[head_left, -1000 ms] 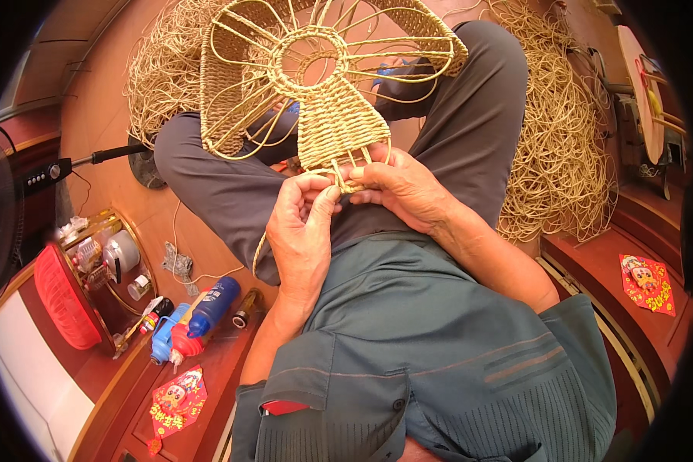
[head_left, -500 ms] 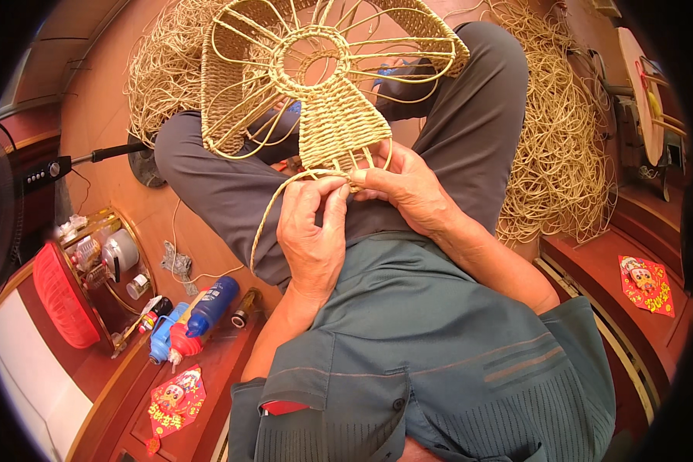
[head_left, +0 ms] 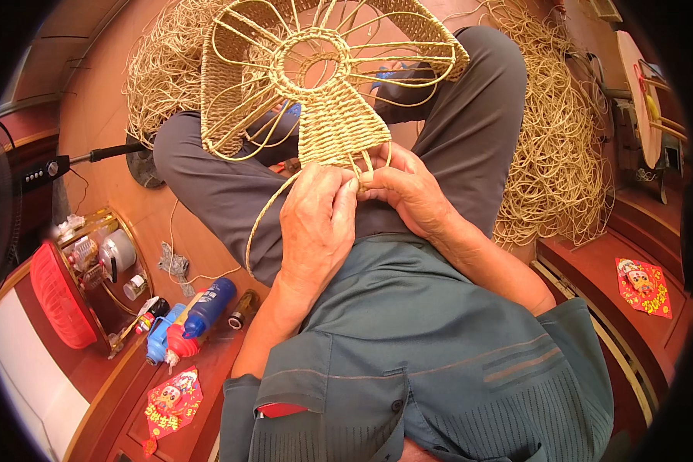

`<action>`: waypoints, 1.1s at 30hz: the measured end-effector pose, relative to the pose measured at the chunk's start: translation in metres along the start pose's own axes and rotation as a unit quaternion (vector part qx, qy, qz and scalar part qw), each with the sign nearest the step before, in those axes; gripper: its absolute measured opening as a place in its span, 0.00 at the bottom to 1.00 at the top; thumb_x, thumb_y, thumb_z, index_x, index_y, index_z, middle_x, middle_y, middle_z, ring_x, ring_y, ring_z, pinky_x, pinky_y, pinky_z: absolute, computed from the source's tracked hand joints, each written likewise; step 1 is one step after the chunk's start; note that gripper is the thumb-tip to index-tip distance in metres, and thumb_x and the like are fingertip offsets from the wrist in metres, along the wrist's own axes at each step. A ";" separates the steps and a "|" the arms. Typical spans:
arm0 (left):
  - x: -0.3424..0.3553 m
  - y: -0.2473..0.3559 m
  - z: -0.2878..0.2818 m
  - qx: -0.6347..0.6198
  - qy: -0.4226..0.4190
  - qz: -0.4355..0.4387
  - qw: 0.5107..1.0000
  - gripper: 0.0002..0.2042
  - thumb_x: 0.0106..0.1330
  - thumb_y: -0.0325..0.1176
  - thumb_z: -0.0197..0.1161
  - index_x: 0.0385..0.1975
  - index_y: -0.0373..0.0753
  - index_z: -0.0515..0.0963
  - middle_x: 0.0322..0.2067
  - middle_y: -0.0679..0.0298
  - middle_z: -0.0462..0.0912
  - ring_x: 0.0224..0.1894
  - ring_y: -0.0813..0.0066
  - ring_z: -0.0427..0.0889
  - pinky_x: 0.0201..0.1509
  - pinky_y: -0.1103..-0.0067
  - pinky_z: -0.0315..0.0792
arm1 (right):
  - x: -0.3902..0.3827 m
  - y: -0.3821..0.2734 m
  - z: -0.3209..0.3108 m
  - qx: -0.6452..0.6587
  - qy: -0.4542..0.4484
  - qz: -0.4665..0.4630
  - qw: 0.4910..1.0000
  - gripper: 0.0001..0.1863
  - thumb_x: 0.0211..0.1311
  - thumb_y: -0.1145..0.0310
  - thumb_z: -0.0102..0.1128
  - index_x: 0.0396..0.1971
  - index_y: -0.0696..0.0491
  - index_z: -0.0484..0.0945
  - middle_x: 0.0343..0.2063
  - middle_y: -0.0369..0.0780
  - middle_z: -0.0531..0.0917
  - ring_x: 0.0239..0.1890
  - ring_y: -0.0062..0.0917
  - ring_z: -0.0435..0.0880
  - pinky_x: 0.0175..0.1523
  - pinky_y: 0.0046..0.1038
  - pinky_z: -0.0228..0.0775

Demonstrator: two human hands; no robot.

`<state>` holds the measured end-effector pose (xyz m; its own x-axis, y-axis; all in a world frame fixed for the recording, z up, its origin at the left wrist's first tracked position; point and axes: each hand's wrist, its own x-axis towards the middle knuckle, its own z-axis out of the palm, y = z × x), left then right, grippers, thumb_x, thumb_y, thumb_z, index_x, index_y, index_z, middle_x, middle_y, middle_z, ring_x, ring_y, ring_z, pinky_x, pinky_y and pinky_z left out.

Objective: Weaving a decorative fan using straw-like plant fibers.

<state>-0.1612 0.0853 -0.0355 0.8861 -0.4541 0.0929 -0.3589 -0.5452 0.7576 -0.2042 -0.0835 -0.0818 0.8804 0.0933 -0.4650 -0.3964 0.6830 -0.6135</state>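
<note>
A woven cord piece (head_left: 342, 126) lies across my crossed legs: a ring with looped spokes, a curved woven wall and a tapering panel pointing at me. At the panel's lower end, my left hand (head_left: 318, 219) is closed with thumb and fingertips pinched at the cord (head_left: 266, 212), which hangs in a loop to its left. My right hand (head_left: 405, 192) grips the panel's loose lower strands from the right, thumb on top and fingers curled behind. The exact point where the fingertips meet the cord is partly hidden.
Heaps of loose cord (head_left: 558, 138) lie beyond my knees on both sides. At left stand a fan (head_left: 42, 175), a rack of containers (head_left: 118, 250), a red basket (head_left: 61, 296) and flasks (head_left: 208, 308). A round board (head_left: 637, 100) stands at right.
My left hand has shifted right and up toward my right hand, drawing the cord so that a loop now arcs left of it. The woven piece has hardly moved.
</note>
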 end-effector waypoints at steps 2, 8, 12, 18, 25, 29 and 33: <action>-0.001 0.002 -0.002 -0.026 -0.024 -0.023 0.999 0.02 0.67 0.23 0.66 0.38 0.34 0.83 0.31 0.59 0.78 0.32 0.65 0.80 0.39 0.71 0.74 | 0.001 -0.005 0.002 -0.022 0.009 -0.003 1.000 0.24 0.65 0.72 0.68 0.60 0.57 0.75 0.48 0.36 0.86 0.46 0.19 0.85 0.53 0.25 0.79; -0.004 0.004 0.001 -0.032 -0.020 -0.078 0.996 0.03 0.68 0.23 0.68 0.38 0.33 0.83 0.31 0.60 0.78 0.31 0.70 0.79 0.38 0.73 0.74 | -0.002 -0.006 0.006 -0.042 0.072 -0.035 0.996 0.28 0.64 0.74 0.72 0.63 0.58 0.74 0.44 0.36 0.88 0.42 0.18 0.86 0.47 0.23 0.79; -0.004 0.003 0.003 -0.041 -0.002 -0.065 0.997 0.02 0.68 0.23 0.68 0.38 0.33 0.83 0.32 0.61 0.78 0.31 0.71 0.79 0.38 0.74 0.74 | -0.004 -0.003 0.008 -0.041 0.105 -0.033 0.993 0.29 0.64 0.73 0.71 0.64 0.56 0.73 0.47 0.34 0.86 0.45 0.16 0.84 0.50 0.23 0.77; -0.005 0.000 0.006 -0.041 0.014 -0.038 0.998 0.02 0.69 0.23 0.67 0.39 0.34 0.83 0.33 0.60 0.78 0.32 0.70 0.79 0.39 0.74 0.74 | -0.001 -0.007 0.006 0.173 -0.036 0.054 0.983 0.28 0.63 0.72 0.71 0.63 0.52 0.72 0.51 0.33 0.84 0.48 0.16 0.82 0.53 0.24 0.74; -0.006 0.001 0.007 -0.054 0.024 -0.056 0.997 0.04 0.68 0.22 0.69 0.40 0.35 0.82 0.34 0.61 0.78 0.33 0.71 0.80 0.38 0.75 0.74 | 0.003 -0.008 -0.001 -0.126 0.102 -0.111 0.981 0.26 0.63 0.77 0.71 0.59 0.61 0.71 0.37 0.37 0.88 0.37 0.17 0.86 0.41 0.22 0.81; -0.007 0.000 0.008 -0.052 0.027 -0.047 0.997 0.05 0.67 0.21 0.70 0.40 0.35 0.83 0.34 0.62 0.78 0.32 0.72 0.79 0.38 0.75 0.74 | -0.004 -0.013 0.006 -0.105 0.142 -0.131 0.975 0.24 0.66 0.76 0.69 0.59 0.62 0.72 0.37 0.38 0.88 0.37 0.17 0.87 0.39 0.22 0.82; -0.006 -0.001 0.009 -0.024 0.029 0.003 0.999 0.07 0.66 0.19 0.69 0.42 0.35 0.84 0.37 0.60 0.81 0.37 0.67 0.82 0.43 0.73 0.76 | -0.003 -0.013 0.002 -0.115 0.131 -0.116 0.978 0.24 0.67 0.76 0.69 0.59 0.62 0.71 0.39 0.39 0.88 0.37 0.18 0.88 0.40 0.23 0.83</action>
<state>-0.1687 0.0823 -0.0422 0.9001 -0.4147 0.1339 -0.3511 -0.5082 0.7864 -0.2009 -0.0916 -0.0712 0.8687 -0.2540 -0.4254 -0.2683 0.4805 -0.8349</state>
